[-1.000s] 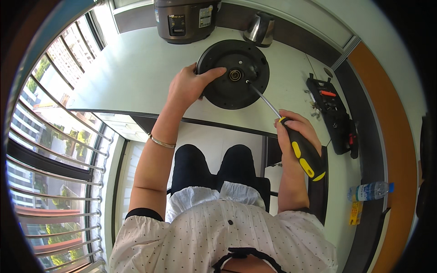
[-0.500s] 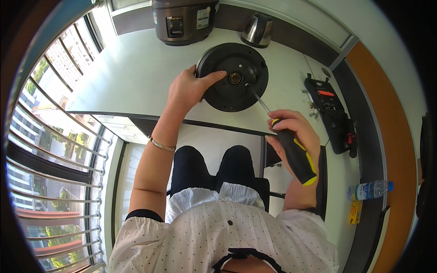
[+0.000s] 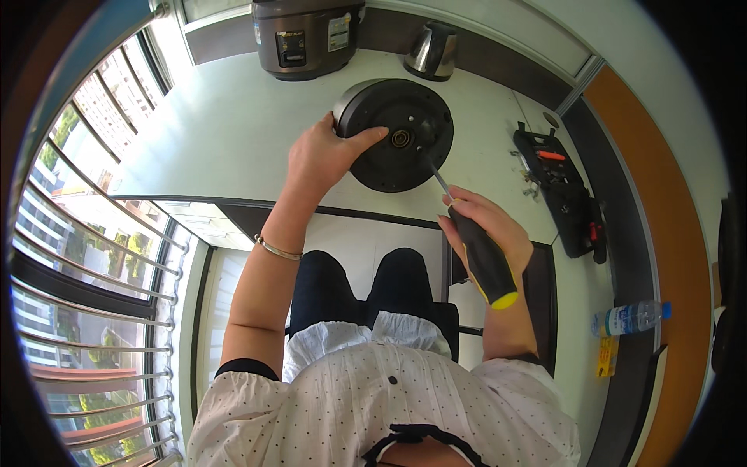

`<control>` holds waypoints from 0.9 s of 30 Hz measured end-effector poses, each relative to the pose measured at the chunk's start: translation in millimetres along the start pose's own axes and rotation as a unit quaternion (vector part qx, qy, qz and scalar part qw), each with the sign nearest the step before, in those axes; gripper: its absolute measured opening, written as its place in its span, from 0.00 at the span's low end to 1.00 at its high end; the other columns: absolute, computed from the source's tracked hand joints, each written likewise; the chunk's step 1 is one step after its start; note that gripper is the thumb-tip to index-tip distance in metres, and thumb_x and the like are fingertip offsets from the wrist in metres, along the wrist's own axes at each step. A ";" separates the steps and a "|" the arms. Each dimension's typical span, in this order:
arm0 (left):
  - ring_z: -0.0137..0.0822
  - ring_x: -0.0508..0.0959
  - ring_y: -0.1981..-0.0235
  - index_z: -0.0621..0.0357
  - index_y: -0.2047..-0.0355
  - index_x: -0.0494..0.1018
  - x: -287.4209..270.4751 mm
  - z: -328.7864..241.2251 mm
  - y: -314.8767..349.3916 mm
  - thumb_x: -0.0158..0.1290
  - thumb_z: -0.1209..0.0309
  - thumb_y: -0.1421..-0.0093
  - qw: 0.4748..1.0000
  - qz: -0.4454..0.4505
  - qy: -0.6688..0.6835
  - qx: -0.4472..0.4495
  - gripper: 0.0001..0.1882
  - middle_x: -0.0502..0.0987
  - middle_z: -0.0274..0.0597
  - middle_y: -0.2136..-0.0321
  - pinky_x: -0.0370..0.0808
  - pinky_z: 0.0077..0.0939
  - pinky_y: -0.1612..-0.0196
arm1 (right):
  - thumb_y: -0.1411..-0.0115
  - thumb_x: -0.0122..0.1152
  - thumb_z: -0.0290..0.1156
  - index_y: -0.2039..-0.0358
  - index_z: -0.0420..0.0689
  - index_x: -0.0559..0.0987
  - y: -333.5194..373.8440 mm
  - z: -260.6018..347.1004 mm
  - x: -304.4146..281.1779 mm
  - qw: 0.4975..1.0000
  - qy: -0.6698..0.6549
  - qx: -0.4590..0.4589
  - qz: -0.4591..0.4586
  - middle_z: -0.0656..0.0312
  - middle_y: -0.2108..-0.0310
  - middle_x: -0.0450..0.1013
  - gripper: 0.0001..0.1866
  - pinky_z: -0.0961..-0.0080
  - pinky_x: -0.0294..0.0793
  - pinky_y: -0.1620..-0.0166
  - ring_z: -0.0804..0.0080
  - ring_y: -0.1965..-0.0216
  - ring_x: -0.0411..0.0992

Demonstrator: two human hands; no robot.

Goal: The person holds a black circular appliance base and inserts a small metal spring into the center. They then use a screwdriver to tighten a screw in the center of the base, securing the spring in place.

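Note:
An electric kettle is tilted with its round black underside toward me; a strip of its silvery side shows at the upper left. A brass-coloured ring connector sits in the middle of the underside, with small screw spots around it. My left hand is closed on the kettle's left edge, thumb lying across the underside. In my right hand is a screwdriver with a thick black and yellow handle. Its metal shaft points up and left to the underside, right of the connector; whether the tip sits in a screw I cannot make out.
A brown rice cooker and a steel kettle stand at the back of the pale table. To the right lie an opened black tool case, a water bottle and a small yellow box. Barred windows line the left.
The kettle has tipped slightly, so more of its silvery side shows. My right hand has shifted a little left, and the screwdriver's handle has turned, hiding most of its yellow stripe.

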State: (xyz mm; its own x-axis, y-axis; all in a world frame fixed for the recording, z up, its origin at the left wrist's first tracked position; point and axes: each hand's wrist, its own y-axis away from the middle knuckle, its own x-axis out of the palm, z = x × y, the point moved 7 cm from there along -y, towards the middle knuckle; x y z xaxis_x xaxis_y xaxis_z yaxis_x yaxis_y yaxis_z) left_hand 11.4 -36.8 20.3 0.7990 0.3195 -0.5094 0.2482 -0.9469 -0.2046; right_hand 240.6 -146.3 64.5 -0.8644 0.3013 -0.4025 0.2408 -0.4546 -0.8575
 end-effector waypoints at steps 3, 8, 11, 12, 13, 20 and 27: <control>0.29 0.75 0.83 0.64 0.61 0.77 1.6 0.8 -2.1 0.61 0.44 0.54 0.999 -0.012 -0.033 0.007 0.34 0.78 0.40 0.80 0.72 0.22 0.78 | 0.52 0.66 0.12 0.59 0.38 0.75 4.5 -1.1 0.3 1.000 -0.021 0.004 0.008 0.47 0.57 0.76 0.19 0.77 0.77 0.56 0.63 0.59 0.79; 0.30 0.75 0.82 0.63 0.61 0.77 1.2 1.9 -3.1 0.61 0.44 0.54 1.000 -0.003 -0.008 -0.012 0.33 0.78 0.40 0.78 0.72 0.23 0.78 | 0.54 0.69 0.15 0.63 0.37 0.76 15.7 -8.8 1.2 0.992 -0.059 0.063 -0.089 0.49 0.64 0.78 0.17 0.78 0.79 0.61 0.64 0.65 0.80; 0.30 0.76 0.80 0.63 0.60 0.77 0.2 4.1 -2.2 0.61 0.45 0.54 1.000 -0.002 0.003 -0.014 0.33 0.78 0.41 0.78 0.72 0.23 0.78 | 0.50 0.67 0.15 0.61 0.37 0.75 25.2 -16.9 0.8 0.978 -0.104 0.136 -0.120 0.49 0.62 0.78 0.16 0.78 0.79 0.60 0.66 0.63 0.79; 0.30 0.76 0.80 0.63 0.60 0.77 -0.5 3.8 -0.9 0.61 0.45 0.54 1.000 -0.002 0.006 -0.015 0.33 0.78 0.41 0.78 0.72 0.23 0.78 | 0.48 0.66 0.16 0.60 0.38 0.74 26.5 -17.2 2.7 0.974 -0.121 0.143 -0.132 0.50 0.61 0.77 0.15 0.78 0.78 0.61 0.68 0.64 0.79; 0.29 0.75 0.80 0.63 0.59 0.77 -1.8 2.6 1.4 0.61 0.46 0.53 1.000 -0.001 0.010 -0.016 0.32 0.78 0.41 0.78 0.72 0.23 0.78 | 0.47 0.66 0.17 0.60 0.38 0.74 29.0 -19.2 3.9 0.967 -0.135 0.163 -0.145 0.50 0.62 0.78 0.15 0.79 0.78 0.62 0.70 0.65 0.78; 0.31 0.74 0.81 0.62 0.59 0.76 13.3 3.5 -5.1 0.61 0.47 0.52 0.994 0.039 0.097 0.023 0.31 0.77 0.40 0.79 0.70 0.26 0.75 | 0.44 0.64 0.21 0.62 0.40 0.75 42.3 -38.9 -7.4 0.858 -0.253 0.350 -0.277 0.63 0.71 0.75 0.09 0.87 0.71 0.68 0.84 0.71 0.71; 0.34 0.78 0.68 0.71 0.57 0.75 1.6 42.5 -17.1 0.61 0.57 0.47 0.986 0.045 0.162 0.001 0.27 0.80 0.48 0.68 0.75 0.26 0.64 | 0.44 0.63 0.19 0.62 0.36 0.75 37.7 -63.7 12.2 0.857 -0.370 0.272 -0.234 0.56 0.66 0.77 0.10 0.81 0.78 0.62 0.74 0.67 0.77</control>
State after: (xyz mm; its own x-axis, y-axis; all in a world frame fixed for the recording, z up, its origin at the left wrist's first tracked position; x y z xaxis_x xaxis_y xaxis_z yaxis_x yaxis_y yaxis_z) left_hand -14.8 -18.5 -12.5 0.9507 0.2057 -0.2320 0.1677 -0.9705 -0.1731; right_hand 267.3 -106.3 6.8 -0.9022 0.0347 0.4299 -0.2757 -0.8131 -0.5128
